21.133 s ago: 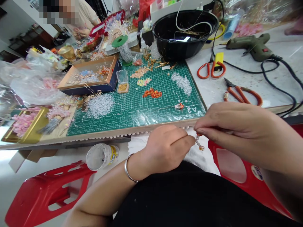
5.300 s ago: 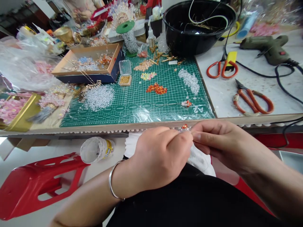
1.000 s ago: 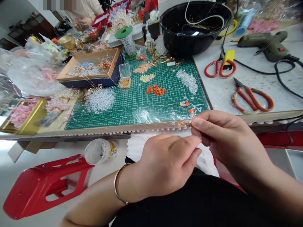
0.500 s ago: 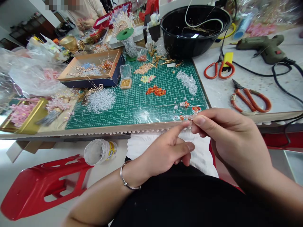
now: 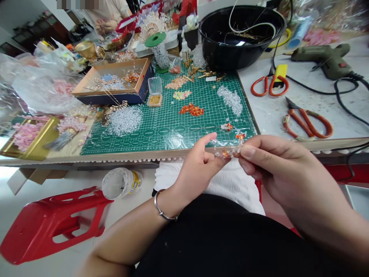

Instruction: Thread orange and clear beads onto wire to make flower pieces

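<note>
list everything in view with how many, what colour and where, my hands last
beaded piece: 1, clear and orange, centre right
mat: 1, green, centre
table: 1, pale, under mat
orange beads: 1 pile, orange, mid-mat
clear beads: 2 piles, clear, mat's left and right
bead case: 1, clear, on mat
box: 1, blue, left rear
spool: 1, green ends, mat's rear
basin: 1, black, rear right
hand tools: 2, orange-handled, right
glue gun: 1, dark green, right
tray: 1, gold, left
bags: several, clear, left
tub: 1, whitish, below table
stool: at least 1, red, lower left
another person: 1, pale clothing, top left
rear clutter: uncounted, mixed colours, top left
left hand: 1, bare, beside beaded piece
right hand: 1, bare, pinching beaded piece
</note>
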Motion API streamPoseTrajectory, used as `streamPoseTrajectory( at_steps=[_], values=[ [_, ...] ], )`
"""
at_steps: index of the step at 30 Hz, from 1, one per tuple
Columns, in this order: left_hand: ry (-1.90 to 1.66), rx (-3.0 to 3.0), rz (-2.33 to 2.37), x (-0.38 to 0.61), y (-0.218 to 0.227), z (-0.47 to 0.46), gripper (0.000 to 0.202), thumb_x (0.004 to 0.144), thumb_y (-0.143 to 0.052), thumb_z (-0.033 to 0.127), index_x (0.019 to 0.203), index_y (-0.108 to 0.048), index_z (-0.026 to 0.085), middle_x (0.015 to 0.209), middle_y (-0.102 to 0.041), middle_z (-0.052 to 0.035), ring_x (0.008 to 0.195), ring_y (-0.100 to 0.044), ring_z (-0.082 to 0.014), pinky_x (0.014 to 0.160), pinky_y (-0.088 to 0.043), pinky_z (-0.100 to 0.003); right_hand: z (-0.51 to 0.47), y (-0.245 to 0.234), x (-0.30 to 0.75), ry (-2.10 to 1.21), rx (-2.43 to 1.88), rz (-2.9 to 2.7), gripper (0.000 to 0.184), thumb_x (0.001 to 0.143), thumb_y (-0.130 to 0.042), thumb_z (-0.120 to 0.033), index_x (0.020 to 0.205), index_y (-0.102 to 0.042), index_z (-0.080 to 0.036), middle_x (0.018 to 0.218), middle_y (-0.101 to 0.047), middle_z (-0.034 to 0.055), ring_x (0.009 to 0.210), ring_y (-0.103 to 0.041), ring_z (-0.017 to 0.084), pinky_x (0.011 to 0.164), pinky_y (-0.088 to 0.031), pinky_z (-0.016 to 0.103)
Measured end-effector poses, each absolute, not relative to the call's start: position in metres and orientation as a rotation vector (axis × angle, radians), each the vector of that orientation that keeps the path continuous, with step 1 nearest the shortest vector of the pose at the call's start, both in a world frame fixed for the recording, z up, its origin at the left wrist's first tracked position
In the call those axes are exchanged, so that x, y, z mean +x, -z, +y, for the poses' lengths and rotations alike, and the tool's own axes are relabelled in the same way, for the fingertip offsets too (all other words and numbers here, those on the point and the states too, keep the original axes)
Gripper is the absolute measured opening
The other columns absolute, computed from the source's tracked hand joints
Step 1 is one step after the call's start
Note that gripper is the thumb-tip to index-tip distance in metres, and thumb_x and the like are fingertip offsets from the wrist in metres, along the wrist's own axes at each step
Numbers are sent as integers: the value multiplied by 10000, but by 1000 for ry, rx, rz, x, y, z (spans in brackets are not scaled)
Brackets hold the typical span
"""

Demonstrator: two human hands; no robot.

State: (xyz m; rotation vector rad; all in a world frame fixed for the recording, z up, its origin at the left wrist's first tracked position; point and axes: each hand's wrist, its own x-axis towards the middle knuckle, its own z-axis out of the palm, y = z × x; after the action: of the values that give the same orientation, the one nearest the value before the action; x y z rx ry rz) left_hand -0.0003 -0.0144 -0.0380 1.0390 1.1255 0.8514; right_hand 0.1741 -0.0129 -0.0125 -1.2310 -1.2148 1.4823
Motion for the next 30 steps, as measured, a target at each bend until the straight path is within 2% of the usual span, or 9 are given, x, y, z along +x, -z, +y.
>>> streamPoseTrajectory(
  at_steps=[5, 9, 12, 15, 21, 24, 27, 30],
  values=[
    [-1022, 1233, 1236, -5, 44, -13, 669, 847, -754, 405, 1416, -460, 215, 566, -364, 112, 520, -364, -95, 540, -360, -248, -15, 19, 176, -1598, -1229, -1180, 383, 911, -683, -451, 629, -601, -205, 556, -515, -52, 508, -430, 83, 480, -307, 232],
    [-1129, 1438, 1312, -10, 46, -13, 424, 802, -800, 335, 1158, -599, 226, 571, -331, 114, 515, -345, -82, 537, -347, -241, -16, 19, 179, -1689, -1237, -1219, 398, 876, -722, -457, 597, -608, -197, 542, -505, -40, 490, -408, 83, 446, -267, 242],
    [-1102, 1509, 1290, -10, 45, -15, 333, 785, -813, 291, 1033, -602, 224, 566, -342, 117, 512, -347, -72, 528, -330, -228, -17, 19, 178, -1855, -1221, -1173, 409, 853, -731, -484, 587, -612, -197, 507, -487, -40, 449, -344, 71, 407, -200, 241],
    [-1064, 1493, 1266, -9, 44, -15, 359, 788, -808, 315, 1039, -568, 225, 557, -343, 124, 497, -352, -72, 515, -331, -227, -18, 20, 177, -2060, -1162, -1072, 368, 815, -762, -463, 598, -633, -195, 474, -471, -42, 428, -301, 62, 393, -142, 239],
    [-1106, 1521, 1273, -12, 44, -8, 580, 704, -870, 451, 1111, -519, 235, 536, -316, 144, 448, -303, -72, 443, -277, -227, -14, 23, 181, -2309, -1017, -1016, 262, 759, -794, -407, 674, -733, -167, 465, -505, -18, 421, -312, 59, 390, -113, 229],
    [-1189, 1684, 1228, -18, 44, -4, 537, 728, -856, 465, 1089, -530, 238, 520, -306, 153, 424, -288, -60, 443, -279, -224, -10, 24, 187, -2367, -976, -1055, 241, 763, -799, -376, 670, -734, -163, 456, -493, -32, 410, -298, 44, 392, -116, 221],
    [-1232, 1946, 1143, -26, 39, 4, 453, 762, -827, 478, 1039, -563, 237, 509, -306, 150, 427, -333, -60, 481, -307, -229, -10, 24, 192, -2406, -973, -1143, 208, 795, -774, -345, 697, -734, -167, 458, -500, -40, 381, -331, 37, 368, -102, 215],
    [-1048, 2193, 983, -37, 25, 19, 384, 798, -802, 458, 1044, -613, 233, 526, -390, 127, 479, -424, -74, 523, -339, -236, -12, 25, 195, -2428, -1017, -1261, 182, 849, -716, -330, 748, -740, -181, 474, -527, -49, 342, -350, 37, 334, -110, 211]
  ],
)
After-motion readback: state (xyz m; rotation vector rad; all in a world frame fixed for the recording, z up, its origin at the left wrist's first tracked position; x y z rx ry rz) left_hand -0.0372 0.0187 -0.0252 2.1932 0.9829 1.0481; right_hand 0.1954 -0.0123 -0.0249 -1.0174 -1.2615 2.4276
